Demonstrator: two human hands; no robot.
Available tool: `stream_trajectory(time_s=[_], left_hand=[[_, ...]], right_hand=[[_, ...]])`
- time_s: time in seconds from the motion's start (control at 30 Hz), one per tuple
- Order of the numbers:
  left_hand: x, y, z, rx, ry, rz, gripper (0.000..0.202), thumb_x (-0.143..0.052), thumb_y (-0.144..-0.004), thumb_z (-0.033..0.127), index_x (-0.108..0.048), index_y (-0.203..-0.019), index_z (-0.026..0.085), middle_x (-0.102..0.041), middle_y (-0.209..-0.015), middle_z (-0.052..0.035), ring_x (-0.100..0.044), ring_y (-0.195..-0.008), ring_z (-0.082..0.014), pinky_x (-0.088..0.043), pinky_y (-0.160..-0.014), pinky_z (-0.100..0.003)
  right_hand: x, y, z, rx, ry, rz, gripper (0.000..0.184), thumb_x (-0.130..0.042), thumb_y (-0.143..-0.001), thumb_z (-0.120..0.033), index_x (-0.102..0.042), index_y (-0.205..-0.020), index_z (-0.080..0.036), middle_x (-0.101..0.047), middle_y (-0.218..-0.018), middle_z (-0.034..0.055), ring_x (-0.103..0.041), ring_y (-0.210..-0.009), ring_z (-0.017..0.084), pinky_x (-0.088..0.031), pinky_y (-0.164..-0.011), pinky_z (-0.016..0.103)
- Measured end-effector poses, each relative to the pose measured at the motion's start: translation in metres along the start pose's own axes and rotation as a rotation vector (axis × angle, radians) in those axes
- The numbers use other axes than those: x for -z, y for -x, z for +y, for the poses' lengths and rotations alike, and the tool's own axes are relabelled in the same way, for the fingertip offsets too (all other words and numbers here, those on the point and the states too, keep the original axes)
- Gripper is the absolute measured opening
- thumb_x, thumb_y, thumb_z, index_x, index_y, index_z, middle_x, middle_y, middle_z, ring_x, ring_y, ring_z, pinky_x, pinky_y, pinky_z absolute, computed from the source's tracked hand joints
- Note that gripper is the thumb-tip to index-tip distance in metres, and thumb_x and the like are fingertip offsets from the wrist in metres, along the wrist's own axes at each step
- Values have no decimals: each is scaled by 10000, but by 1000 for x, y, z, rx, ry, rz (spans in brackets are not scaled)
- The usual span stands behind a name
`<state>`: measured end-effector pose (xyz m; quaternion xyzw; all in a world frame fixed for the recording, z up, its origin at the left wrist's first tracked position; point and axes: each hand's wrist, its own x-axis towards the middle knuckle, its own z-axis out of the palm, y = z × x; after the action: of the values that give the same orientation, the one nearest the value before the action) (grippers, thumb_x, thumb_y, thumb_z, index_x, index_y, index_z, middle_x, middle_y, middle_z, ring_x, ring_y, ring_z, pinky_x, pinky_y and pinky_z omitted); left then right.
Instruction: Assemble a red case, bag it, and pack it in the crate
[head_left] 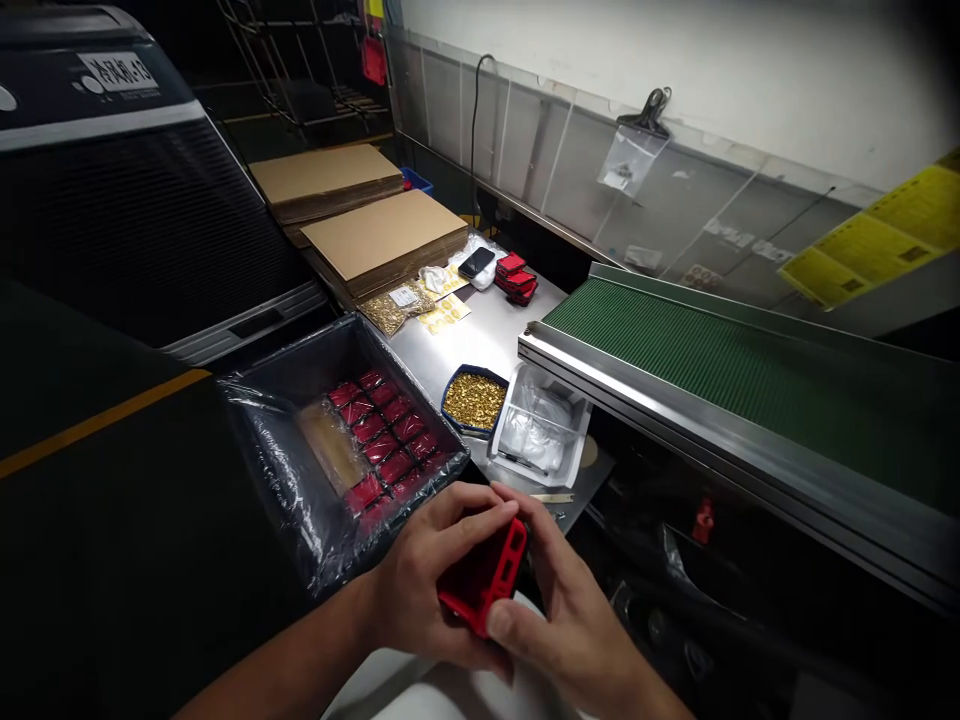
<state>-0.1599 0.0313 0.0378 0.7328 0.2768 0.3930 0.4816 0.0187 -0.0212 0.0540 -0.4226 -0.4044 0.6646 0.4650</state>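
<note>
A red plastic shell (475, 592) with cut-out slots along one edge is held between both hands, tilted, at the bottom centre. My left hand (431, 580) wraps its left side, fingers over the top. From the right, my right hand (562, 610) grips the slotted edge, its thumb pressed near the lower corner. The palms and fingers hide part of the shell. Just beyond the hands lies a plastic-lined box (281, 470) with several wrapped red pieces (394, 465) in rows and a cardboard piece (330, 450).
A metal table (480, 335) bears a blue tray of small gold parts (475, 400), a white bin (577, 455) with clear bags, a phone (477, 263) and stacked red pieces (515, 280). Cardboard stacks (386, 235) stand behind. A green conveyor (697, 350) runs along the right.
</note>
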Motion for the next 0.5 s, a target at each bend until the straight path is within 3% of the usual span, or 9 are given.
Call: stream_trajectory(time_s=[0.07, 0.13, 0.17, 0.23, 0.33, 0.43, 0.5], left_hand=[[0, 5, -1, -12, -15, 4, 908, -798, -625, 613, -517, -1394, 219, -559, -1233, -186, -542, -1111, -390, -470, -984, -465], [1, 11, -3, 18, 5, 28, 892, -750, -637, 678, -539, -1376, 225, -558, -1216, -181, -542, -1099, -388, -465, -989, -464], [1, 15, -4, 59, 21, 39, 900, -733, -624, 711, -553, -1364, 232, -552, -1213, -176, -540, -1093, -388, -469, -984, -462], [4, 20, -7, 179, 49, 31, 941, -732, -573, 753, -562, -1354, 256, -522, -1238, -160, -528, -1096, -392, -471, -985, -465], [7, 25, -14, 382, 62, 15, 948, -771, -541, 727, -545, -1359, 307, -471, -1304, -124, -506, -1135, -388, -438, -1034, -480], [6, 27, -22, 542, 136, 62, 880, -721, -599, 750, -570, -1334, 289, -477, -1341, -113, -469, -1216, -389, -411, -1071, -462], [1, 28, -26, 663, 325, 123, 844, -682, -638, 761, -605, -1299, 241, -546, -1301, -127, -499, -1212, -375, -464, -1020, -414]], right_hand=[[-5, -3, 0, 13, 69, 27, 591, -721, -854, -384, -474, -1380, -276, -497, -1402, 82, -471, -1289, 277, -400, -1089, 396], [-2, -9, 8, -10, 26, 106, 381, -549, -956, -453, -583, -1251, -216, -616, -1241, 102, -580, -1155, 257, -467, -999, 382], [6, -12, 15, -20, 3, 167, 387, -469, -983, -485, -610, -1187, -188, -664, -1130, 109, -629, -1057, 248, -495, -945, 381], [35, -15, 39, -26, 77, 363, 456, -392, -988, -538, -615, -1108, -159, -701, -938, 97, -671, -887, 231, -516, -882, 384], [103, -10, 92, -107, 463, 705, 455, -492, -913, -563, -609, -1056, -147, -690, -896, 85, -661, -852, 232, -512, -874, 383], [163, -3, 149, -255, 617, 785, 348, -546, -864, -445, -626, -958, -119, -676, -869, 114, -644, -791, 254, -519, -797, 420], [186, -5, 180, -317, 713, 782, 248, -595, -836, -349, -641, -935, -126, -674, -906, 100, -635, -853, 238, -498, -846, 408]])
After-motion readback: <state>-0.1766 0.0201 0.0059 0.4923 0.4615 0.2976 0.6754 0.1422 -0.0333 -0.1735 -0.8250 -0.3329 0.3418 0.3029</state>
